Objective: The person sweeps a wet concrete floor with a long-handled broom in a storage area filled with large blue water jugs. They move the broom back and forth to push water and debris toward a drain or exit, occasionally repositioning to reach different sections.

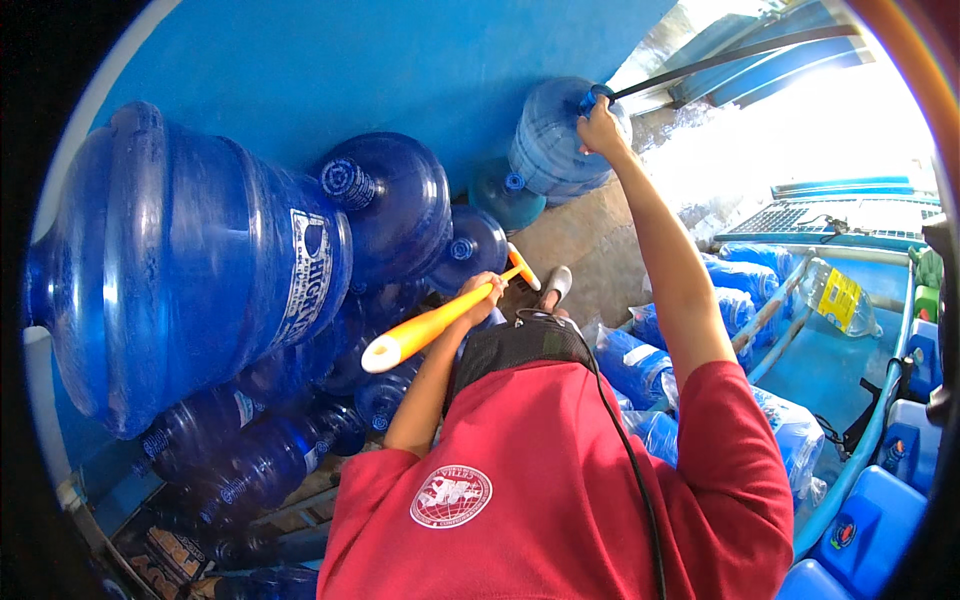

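My left hand (484, 292) is closed around the handle of an orange and yellow brush (420, 330) with a white-tipped end; its crosswise head points away, above the floor by my foot. With the arm stretched far forward, my right hand (600, 130) closes on the neck of a large light-blue water jug (550, 140) standing by the blue wall. Under that jug's near side sits a teal jug (507, 195). A dark bar (740, 62) runs from beside my right hand to the upper right; whether I touch it I cannot tell.
Left of me, big blue water jugs (200, 250) are piled along the blue wall (400, 70). To my right lie several plastic-wrapped blue bottles (635, 365), a clear bottle with a yellow label (842, 298), a blue rail frame (850, 490) and blue square containers (875, 525). Bright light washes out the far right.
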`<state>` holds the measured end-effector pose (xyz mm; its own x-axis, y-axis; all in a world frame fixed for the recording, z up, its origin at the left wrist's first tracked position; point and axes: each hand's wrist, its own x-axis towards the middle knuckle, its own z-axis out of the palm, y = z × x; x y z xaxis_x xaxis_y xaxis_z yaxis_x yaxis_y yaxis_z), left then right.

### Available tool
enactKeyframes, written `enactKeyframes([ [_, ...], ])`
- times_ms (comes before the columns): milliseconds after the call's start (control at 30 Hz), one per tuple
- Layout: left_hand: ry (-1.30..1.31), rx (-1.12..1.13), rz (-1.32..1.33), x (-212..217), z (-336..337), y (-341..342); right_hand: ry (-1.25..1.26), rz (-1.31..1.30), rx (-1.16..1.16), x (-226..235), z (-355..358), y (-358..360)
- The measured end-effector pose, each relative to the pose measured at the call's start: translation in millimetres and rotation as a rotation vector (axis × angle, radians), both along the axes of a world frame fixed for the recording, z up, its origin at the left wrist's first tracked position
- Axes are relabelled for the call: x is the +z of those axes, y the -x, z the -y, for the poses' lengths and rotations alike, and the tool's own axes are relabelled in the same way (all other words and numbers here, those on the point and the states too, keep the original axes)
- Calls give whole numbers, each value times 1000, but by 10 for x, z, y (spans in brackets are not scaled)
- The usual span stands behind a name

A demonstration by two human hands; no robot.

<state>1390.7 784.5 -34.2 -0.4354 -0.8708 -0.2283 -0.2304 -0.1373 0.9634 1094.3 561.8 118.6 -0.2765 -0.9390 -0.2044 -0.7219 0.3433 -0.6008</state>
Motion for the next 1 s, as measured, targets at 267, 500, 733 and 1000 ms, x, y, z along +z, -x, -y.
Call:
enactKeyframes([
  [267, 9, 74, 51, 67, -303, -197, -178, 132, -172, -163, 407, 90],
  [500, 98, 104, -21, -70, -492, -281, -231, 110, -132, -281, 536, 178],
  [733, 19, 102, -49, -69, -454, -217, -351, 85, -140, -359, 669, 271],
  [1000, -35, 142, -93, -133, -452, -225, -309, -71, -40, -188, 578, 217],
])
